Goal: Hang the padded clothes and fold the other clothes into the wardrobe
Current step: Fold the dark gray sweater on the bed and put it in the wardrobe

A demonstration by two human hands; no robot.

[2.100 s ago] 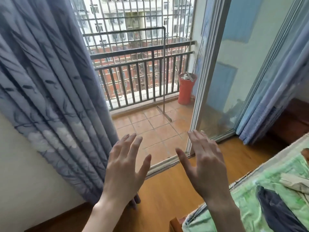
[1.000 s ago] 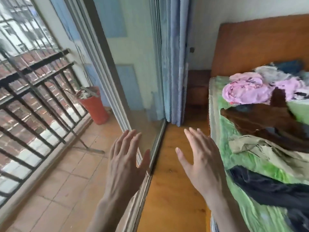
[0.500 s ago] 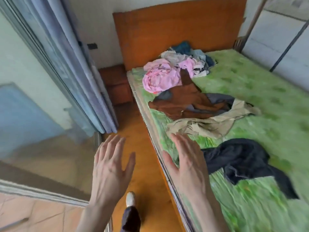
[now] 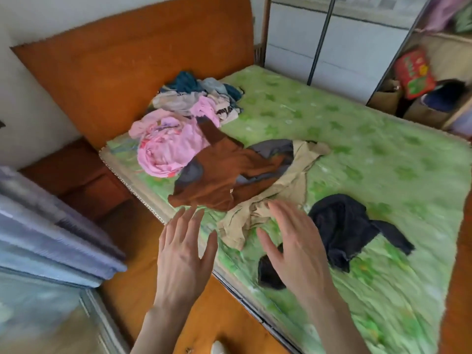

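Both hands are raised empty at the bed's near edge, fingers spread and straight: left hand [image 4: 182, 254] over the floor-side edge, right hand [image 4: 297, 251] above the mattress [image 4: 383, 154], neither touching cloth. The clothes lie loose on the green mattress: beige garment [image 4: 275, 198] just beyond the right fingertips, brown top [image 4: 224, 172] overlapping it, black garment [image 4: 342, 226] to the right, pink heap [image 4: 168, 146] toward the headboard [image 4: 122, 72], wardrobe [image 4: 434, 80] open at the far side. Judgement: all look thin, limp and light, none visibly padded from here; the beige piece will sag and trail, so best taken at collar or shoulder seams with both hands.
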